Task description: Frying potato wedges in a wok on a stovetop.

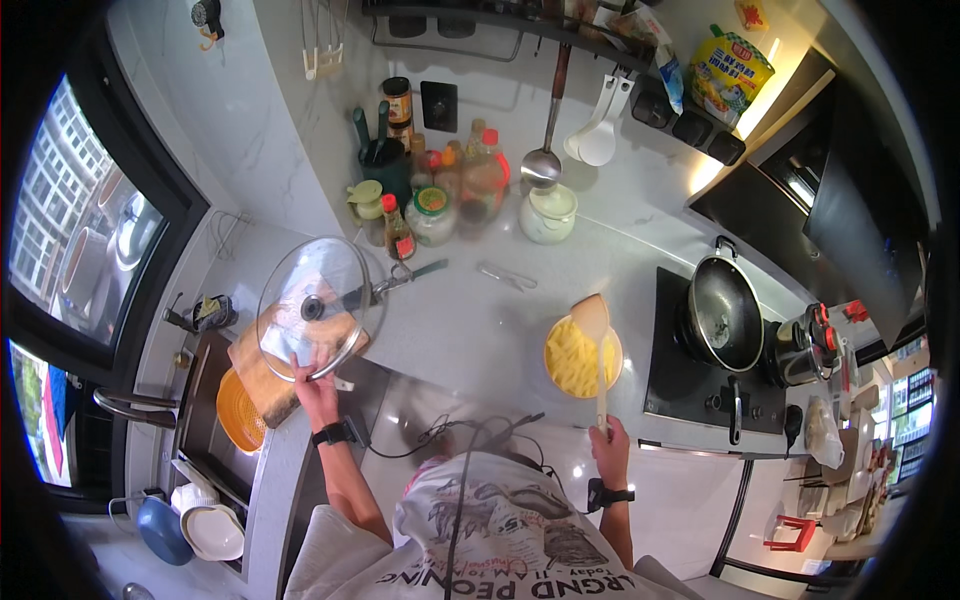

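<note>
My left hand (316,386) grips the near rim of a round glass pan lid (281,300) with a black knob. The lid is above a wooden cutting board (341,337), partly seen through the glass. My right hand (613,452) is closed around the handle of a light-coloured spatula (591,319). Its blade lies over a bowl (548,369) filled with yellow strips (574,364), possibly cut potato. Right of the bowl, a dark wok (724,300) sits on the black cooktop (667,382).
The sink (206,382) at left holds an orange colander (238,412). Seasoning bottles (450,180) and a lidded white pot (548,217) line the back of the counter (450,337). Behind the wok's right side stands a steel pot (799,349). A ladle (543,161) hangs above.
</note>
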